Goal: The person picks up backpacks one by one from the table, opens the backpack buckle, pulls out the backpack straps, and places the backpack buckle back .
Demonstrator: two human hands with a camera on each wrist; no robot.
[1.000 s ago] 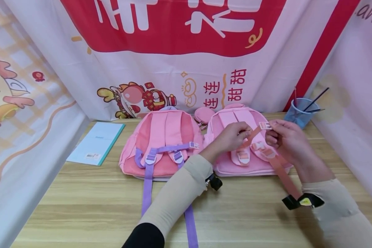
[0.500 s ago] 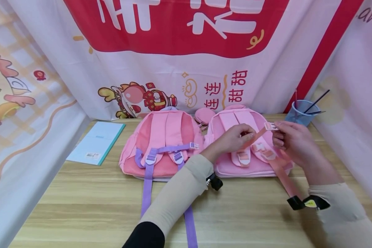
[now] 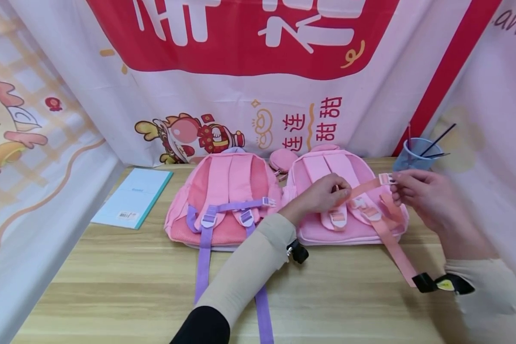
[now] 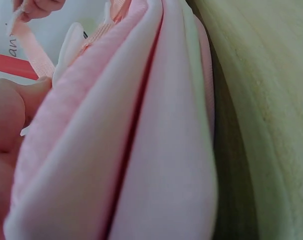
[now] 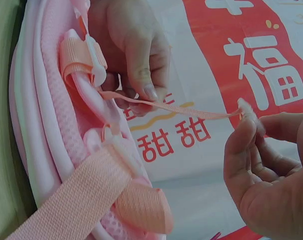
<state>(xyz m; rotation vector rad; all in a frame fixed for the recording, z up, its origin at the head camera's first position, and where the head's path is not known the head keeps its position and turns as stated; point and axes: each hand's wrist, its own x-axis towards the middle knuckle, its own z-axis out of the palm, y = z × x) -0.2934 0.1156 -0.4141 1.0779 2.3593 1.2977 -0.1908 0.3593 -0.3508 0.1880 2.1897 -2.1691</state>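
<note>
In the head view my right hand (image 3: 425,196) pinches a white buckle (image 3: 386,179) at the end of a peach strap (image 3: 365,188). My left hand (image 3: 327,191) pinches the same strap lower down, between thumb and fingers, as the right wrist view also shows. Between the two hands the strap runs nearly straight, raised over a pink backpack (image 3: 318,237) that lies with its shoulder straps up. A second white buckle piece (image 3: 358,203) rests on this backpack near the right shoulder strap. Close by in the left wrist view is the backpack's pink side (image 4: 166,125).
Left of it lies another pink backpack (image 3: 241,172) with purple straps (image 3: 204,267) trailing over the table (image 3: 112,286). A light blue notebook (image 3: 133,196) is at the left. A blue cup (image 3: 413,160) with pencils stands at the back right, against printed curtains.
My right hand has moved to the right with the buckle, and more strap now stretches between the hands. My left hand has stayed almost in place.
</note>
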